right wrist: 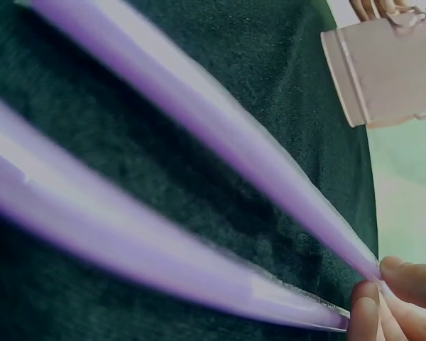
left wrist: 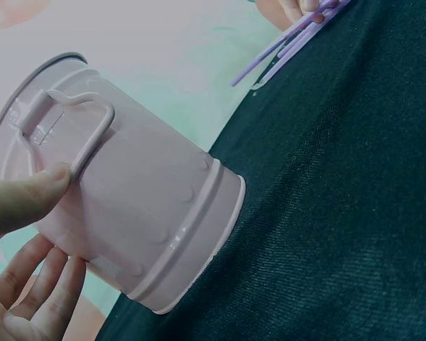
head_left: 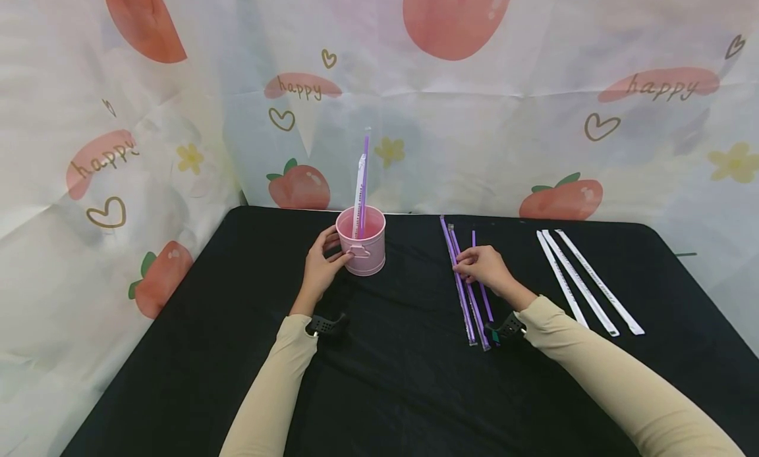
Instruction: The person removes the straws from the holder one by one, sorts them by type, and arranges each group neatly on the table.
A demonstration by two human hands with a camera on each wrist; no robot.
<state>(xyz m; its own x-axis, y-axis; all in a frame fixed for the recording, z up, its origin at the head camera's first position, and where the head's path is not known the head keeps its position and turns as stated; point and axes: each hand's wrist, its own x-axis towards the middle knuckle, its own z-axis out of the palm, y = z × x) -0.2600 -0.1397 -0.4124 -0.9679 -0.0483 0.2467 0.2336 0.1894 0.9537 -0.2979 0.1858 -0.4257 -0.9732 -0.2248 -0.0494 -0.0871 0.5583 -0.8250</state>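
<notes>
A small pink bucket [head_left: 372,258] stands upright on the black tablecloth. My left hand [head_left: 320,266] grips its left side, the thumb by the front handle [left wrist: 92,145] and the fingers around the wall. Inside the bucket lean a purple straw [head_left: 366,157] in a clear wrapper and a white paper-wrapped straw [head_left: 359,184]. To the right, my right hand [head_left: 487,267] pinches the leftmost purple straw [head_left: 466,312] between thumb and fingers. Two more purple straws lie beside it, a middle one [head_left: 477,319] and a right one [head_left: 487,302], partly hidden under the hand.
Three white paper-wrapped straws [head_left: 584,289] lie side by side farther right, partly behind the right forearm. The black-covered table [head_left: 403,384] ends at a patterned cloth backdrop [head_left: 474,141] at the back and left. Each wrist wears a dark band.
</notes>
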